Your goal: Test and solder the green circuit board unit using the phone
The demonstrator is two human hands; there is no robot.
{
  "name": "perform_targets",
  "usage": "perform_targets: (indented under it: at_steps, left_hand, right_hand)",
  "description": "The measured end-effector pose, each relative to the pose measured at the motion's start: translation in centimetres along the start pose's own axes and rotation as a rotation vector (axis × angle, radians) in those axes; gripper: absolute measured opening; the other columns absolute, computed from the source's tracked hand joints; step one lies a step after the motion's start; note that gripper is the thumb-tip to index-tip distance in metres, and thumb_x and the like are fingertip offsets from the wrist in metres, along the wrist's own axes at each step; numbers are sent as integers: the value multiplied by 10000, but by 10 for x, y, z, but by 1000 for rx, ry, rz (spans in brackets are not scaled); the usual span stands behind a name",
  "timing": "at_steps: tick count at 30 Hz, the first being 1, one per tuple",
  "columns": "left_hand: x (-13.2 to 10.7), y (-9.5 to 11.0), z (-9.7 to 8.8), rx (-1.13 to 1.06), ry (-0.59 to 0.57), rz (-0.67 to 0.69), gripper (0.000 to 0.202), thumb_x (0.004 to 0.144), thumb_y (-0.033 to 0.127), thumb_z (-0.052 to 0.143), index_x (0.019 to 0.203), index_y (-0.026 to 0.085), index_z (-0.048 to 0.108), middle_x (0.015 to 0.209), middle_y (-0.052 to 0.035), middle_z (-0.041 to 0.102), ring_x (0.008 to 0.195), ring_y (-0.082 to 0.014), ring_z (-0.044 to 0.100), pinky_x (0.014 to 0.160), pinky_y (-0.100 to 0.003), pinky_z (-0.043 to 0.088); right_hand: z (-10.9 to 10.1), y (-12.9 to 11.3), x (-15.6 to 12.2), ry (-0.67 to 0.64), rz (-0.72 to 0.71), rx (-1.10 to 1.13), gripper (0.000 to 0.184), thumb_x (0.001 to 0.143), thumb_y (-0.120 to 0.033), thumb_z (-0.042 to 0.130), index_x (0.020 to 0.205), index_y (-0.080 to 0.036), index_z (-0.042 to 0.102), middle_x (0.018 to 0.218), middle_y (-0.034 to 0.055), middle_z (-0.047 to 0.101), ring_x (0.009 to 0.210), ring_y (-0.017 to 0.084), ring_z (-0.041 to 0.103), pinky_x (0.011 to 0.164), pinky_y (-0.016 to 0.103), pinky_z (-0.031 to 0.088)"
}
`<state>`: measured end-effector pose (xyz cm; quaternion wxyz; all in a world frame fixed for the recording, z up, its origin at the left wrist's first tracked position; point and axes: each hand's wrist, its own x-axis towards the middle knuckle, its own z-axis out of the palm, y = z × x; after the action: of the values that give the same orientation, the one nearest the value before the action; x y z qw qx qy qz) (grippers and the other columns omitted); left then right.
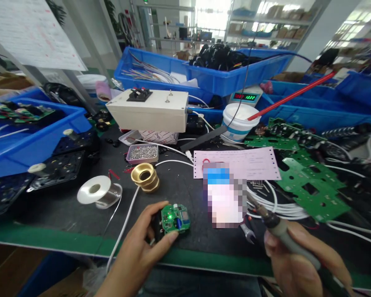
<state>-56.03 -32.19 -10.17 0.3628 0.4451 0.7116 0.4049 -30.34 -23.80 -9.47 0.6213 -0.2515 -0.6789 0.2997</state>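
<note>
Under the hands (139,241) is a bench (77,243) with a black top and a green edge. Far beyond them stand pale metal shelves (267,24), and a window (213,14) gives strong white light. Ahead to their right, a pale pillar (320,35) rises, appearing slanted.

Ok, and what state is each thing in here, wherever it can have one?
Left hand: gripping the circuit board.
Circuit board: green light lit.
Right hand: closed around the soldering iron.
Soldering iron: held apart from the board.
Digital display: lit, red and green digits.
Wire spool: loose end trailing.
Small tray: filled with small metal parts.
Toggle switches: too small to tell.
</note>
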Motion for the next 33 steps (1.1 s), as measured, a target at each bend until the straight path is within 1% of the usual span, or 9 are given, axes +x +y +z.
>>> perform_targets:
  at_steps: [5, 9, 12, 16, 21, 25, 29, 31, 33]
  left_hand:
    - [-1, 0, -3, 25, 52, -39, 659, 783, 555, 617, 1312, 232, 394, 1254, -105, 511, 1017, -284, 560, 703, -328, 490]
    - [-5, -1, -3, 27, -51, -42, 703, 752, 546, 661, 1327, 254, 381, 1271, -106, 504, 888, -260, 577, 772, -388, 482]
    - [-7, -1, -1, -26, -109, -39, 711, 730, 494, 686, 1316, 236, 377, 1239, -115, 512, 911, -270, 575, 838, -428, 472]
    - [-7, -1, 5, -190, -122, -60, 719, 708, 453, 719, 1290, 204, 378, 1166, -121, 539, 979, -285, 574, 871, -434, 466]
    - [2, 6, 13, -352, -92, -60, 663, 713, 435, 704, 1233, 169, 391, 1073, -120, 586, 961, -263, 591, 822, -387, 486]
    - [21, 12, 15, -367, -77, -50, 661, 718, 483, 670, 1219, 149, 395, 1096, -143, 586, 966, -274, 589, 806, -395, 494]
    - [27, 9, 14, -253, -156, -39, 785, 668, 532, 714, 1267, 153, 378, 1192, -161, 553, 1112, -331, 536, 965, -471, 435]
    - [28, -1, 14, -120, -150, -84, 859, 613, 637, 714, 1271, 185, 397, 1188, -136, 570, 1092, -358, 555, 968, -505, 448]
    - [34, -15, 15, -92, -31, -61, 863, 617, 737, 658, 1259, 213, 417, 1184, -121, 584, 1064, -368, 573, 918, -511, 494]
  right_hand:
    - [-11, 7, 19, 166, 10, -11, 302, 865, -207, 563, 1162, -242, 603, 838, 24, 673, 659, 162, 637, 493, 303, 544]
    - [-12, 6, 28, 90, -76, -32, 321, 843, -135, 563, 1140, -245, 615, 882, 13, 674, 688, 156, 637, 536, 317, 531]
    - [-7, 2, 22, 61, -65, -36, 339, 838, -130, 567, 1150, -255, 608, 893, 12, 663, 689, 145, 635, 532, 297, 516]
    - [-1, -3, 9, 19, 43, -78, 235, 831, -156, 584, 1050, -227, 633, 869, 23, 646, 676, 137, 631, 520, 264, 523]
    - [0, -9, 6, -102, 19, -131, 115, 814, -196, 595, 919, -195, 640, 839, 42, 644, 682, 148, 611, 542, 273, 522]
    - [-9, -11, 15, 105, 108, -132, 135, 802, -269, 618, 903, -185, 649, 766, 30, 640, 647, 153, 593, 573, 310, 501]
    - [-47, -1, 55, 457, 165, -9, 230, 724, -329, 677, 898, -198, 604, 553, -36, 595, 487, 137, 542, 441, 264, 429]
    - [-86, 7, 88, 639, 238, -4, 240, 704, -389, 662, 815, -196, 574, 463, -70, 513, 426, 93, 463, 404, 208, 359]
    - [-135, 14, 123, 736, 220, -117, 269, 745, -435, 605, 754, -172, 550, 444, -78, 467, 386, 56, 377, 370, 177, 271]
